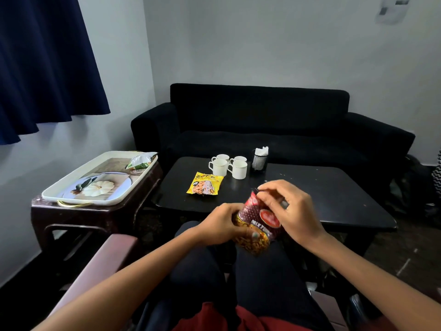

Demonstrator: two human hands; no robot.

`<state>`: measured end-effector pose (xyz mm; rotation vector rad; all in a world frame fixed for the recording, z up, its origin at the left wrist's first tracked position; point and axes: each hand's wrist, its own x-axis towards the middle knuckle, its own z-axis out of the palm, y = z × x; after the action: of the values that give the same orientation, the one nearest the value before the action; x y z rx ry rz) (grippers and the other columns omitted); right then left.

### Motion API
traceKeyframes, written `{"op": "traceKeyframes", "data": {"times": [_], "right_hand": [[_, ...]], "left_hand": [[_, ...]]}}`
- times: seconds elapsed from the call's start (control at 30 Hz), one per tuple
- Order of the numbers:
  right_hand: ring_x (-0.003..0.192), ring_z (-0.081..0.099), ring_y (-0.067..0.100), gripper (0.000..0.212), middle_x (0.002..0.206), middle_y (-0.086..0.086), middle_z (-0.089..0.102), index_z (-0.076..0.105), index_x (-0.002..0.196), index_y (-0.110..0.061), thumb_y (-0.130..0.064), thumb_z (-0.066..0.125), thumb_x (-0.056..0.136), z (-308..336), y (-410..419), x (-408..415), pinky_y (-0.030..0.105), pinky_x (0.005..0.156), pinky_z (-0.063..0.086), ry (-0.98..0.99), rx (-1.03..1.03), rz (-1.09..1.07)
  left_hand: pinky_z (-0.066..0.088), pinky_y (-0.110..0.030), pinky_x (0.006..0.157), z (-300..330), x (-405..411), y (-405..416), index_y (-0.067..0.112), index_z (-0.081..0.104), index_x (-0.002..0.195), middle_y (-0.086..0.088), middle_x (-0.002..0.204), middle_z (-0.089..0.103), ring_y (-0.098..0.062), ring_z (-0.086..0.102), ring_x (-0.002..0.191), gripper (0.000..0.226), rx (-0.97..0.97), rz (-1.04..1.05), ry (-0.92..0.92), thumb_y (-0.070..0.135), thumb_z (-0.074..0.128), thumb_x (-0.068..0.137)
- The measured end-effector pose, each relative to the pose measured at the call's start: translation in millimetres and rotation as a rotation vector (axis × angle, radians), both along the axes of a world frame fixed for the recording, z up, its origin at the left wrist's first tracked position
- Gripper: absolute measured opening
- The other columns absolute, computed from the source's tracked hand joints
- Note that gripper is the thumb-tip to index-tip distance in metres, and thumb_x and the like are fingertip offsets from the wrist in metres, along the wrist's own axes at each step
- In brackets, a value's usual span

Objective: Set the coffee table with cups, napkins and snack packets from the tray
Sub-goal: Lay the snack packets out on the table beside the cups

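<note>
Above the near edge of the tabletop [334,187], a dark red snack packet [259,223] is held between both hands, over the person's lap. Its lower left part is gripped by the left hand [220,225], fingers curled round it, while its top corner is pinched by the right hand [290,206]. The step in hand is judged to be the placing of this packet, the 2nd of the snacks. The next move calls for the packet to be carried forward and laid flat on the tabletop, probably beside the yellow packet [205,183], which lies near the left front. A release by both hands is then needed.

Behind the yellow packet, 4 white cups [228,164] are grouped closely together, and just to their right a black mesh holder with napkins [260,157] is set. On the tray [69,185], resting on a brown side table [95,211] to the left, 1 green-and-white packet [140,160] remains at the far end, so a further trip is judged to be needed. A black sofa [262,111] stands behind.
</note>
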<state>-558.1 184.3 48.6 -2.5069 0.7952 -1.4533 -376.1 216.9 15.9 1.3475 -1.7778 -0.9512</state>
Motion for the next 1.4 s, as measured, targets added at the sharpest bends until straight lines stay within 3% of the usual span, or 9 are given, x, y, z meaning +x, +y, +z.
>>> {"op": "traceKeyframes", "data": {"times": [0.17, 0.3, 0.5, 0.73, 0.9, 1.0, 1.13, 1.23, 1.4], "right_hand": [[0.087, 0.06, 0.003, 0.012, 0.095, -0.009, 0.063, 0.061, 0.103, -0.019, -0.019, 0.056, 0.092, 4, -9, -7, 0.013, 0.071, 0.049, -0.233, 0.353, -0.081], [0.092, 0.06, 0.003, 0.023, 0.105, -0.008, 0.062, 0.055, 0.113, -0.024, -0.026, 0.058, 0.091, -1, -10, -6, 0.018, 0.073, 0.048, -0.287, 0.608, -0.09], [0.098, 0.064, 0.004, 0.031, 0.111, -0.006, 0.063, 0.05, 0.113, -0.033, -0.032, 0.063, 0.085, -15, -6, 10, 0.019, 0.079, 0.054, -0.238, 0.856, 0.134], [0.101, 0.066, 0.015, 0.036, 0.11, 0.001, 0.068, 0.054, 0.117, -0.02, -0.014, 0.067, 0.084, -37, -43, 35, 0.035, 0.089, 0.053, -0.35, 1.023, 0.079], [0.099, 0.065, 0.024, 0.03, 0.102, 0.006, 0.069, 0.057, 0.112, -0.008, -0.006, 0.067, 0.084, -63, -85, 52, 0.043, 0.091, 0.052, -0.466, 1.139, -0.062], [0.101, 0.063, 0.027, 0.029, 0.106, 0.011, 0.067, 0.057, 0.112, -0.007, -0.008, 0.067, 0.085, -80, -108, 58, 0.048, 0.094, 0.05, -0.469, 1.199, -0.187], [0.101, 0.062, 0.03, 0.033, 0.108, 0.015, 0.066, 0.056, 0.115, -0.001, -0.005, 0.066, 0.084, -101, -136, 63, 0.045, 0.091, 0.051, -0.466, 1.24, -0.303], [0.098, 0.062, 0.03, 0.033, 0.109, 0.016, 0.065, 0.056, 0.116, -0.001, -0.006, 0.066, 0.085, -113, -157, 72, 0.042, 0.085, 0.052, -0.45, 1.247, -0.347], [0.099, 0.059, 0.027, 0.037, 0.111, 0.011, 0.062, 0.051, 0.123, -0.004, -0.009, 0.062, 0.088, -126, -192, 91, 0.044, 0.091, 0.049, -0.416, 1.266, -0.342]], "left_hand": [[0.057, -0.022, 0.072, 5, 7, -4, 0.016, 0.066, 0.102, 0.0, 0.098, 0.076, -0.013, 0.072, 0.09, 0.03, 0.125, 0.163, 0.446, 0.025, 0.077, 0.076], [0.053, -0.044, 0.094, 5, 9, -9, 0.013, 0.061, 0.116, -0.005, 0.106, 0.074, -0.024, 0.068, 0.103, 0.062, 0.275, 0.242, 0.658, 0.044, 0.078, 0.064], [0.055, -0.042, 0.09, 2, 7, -16, 0.011, 0.061, 0.115, -0.007, 0.104, 0.074, -0.024, 0.07, 0.099, 0.061, 0.325, 0.261, 0.765, 0.04, 0.079, 0.064], [0.053, -0.037, 0.087, -1, 9, -51, 0.019, 0.062, 0.111, 0.0, 0.106, 0.072, -0.018, 0.067, 0.099, 0.039, 0.366, 0.375, 0.614, 0.044, 0.069, 0.081], [0.046, -0.023, 0.061, -9, 17, -83, 0.021, 0.06, 0.101, 0.008, 0.092, 0.066, -0.005, 0.06, 0.079, 0.024, 0.417, 0.412, 0.444, 0.041, 0.051, 0.094], [0.046, -0.029, 0.079, -20, 24, -97, 0.017, 0.054, 0.117, 0.004, 0.106, 0.059, -0.011, 0.055, 0.096, 0.032, 0.437, 0.37, 0.288, 0.04, 0.046, 0.097], [0.043, -0.024, 0.081, -37, 40, -119, 0.01, 0.04, 0.137, -0.006, 0.118, 0.054, -0.014, 0.054, 0.104, 0.052, 0.405, 0.321, 0.001, 0.037, 0.053, 0.094], [0.036, -0.035, 0.108, -50, 56, -139, 0.014, 0.028, 0.146, -0.009, 0.148, 0.037, -0.024, 0.039, 0.133, 0.068, 0.356, 0.352, -0.341, 0.044, 0.055, 0.091], [0.024, -0.049, 0.111, -69, 80, -175, 0.022, 0.021, 0.148, -0.001, 0.158, 0.017, -0.025, 0.016, 0.144, 0.069, 0.263, 0.449, -0.633, 0.05, 0.048, 0.091]]}}
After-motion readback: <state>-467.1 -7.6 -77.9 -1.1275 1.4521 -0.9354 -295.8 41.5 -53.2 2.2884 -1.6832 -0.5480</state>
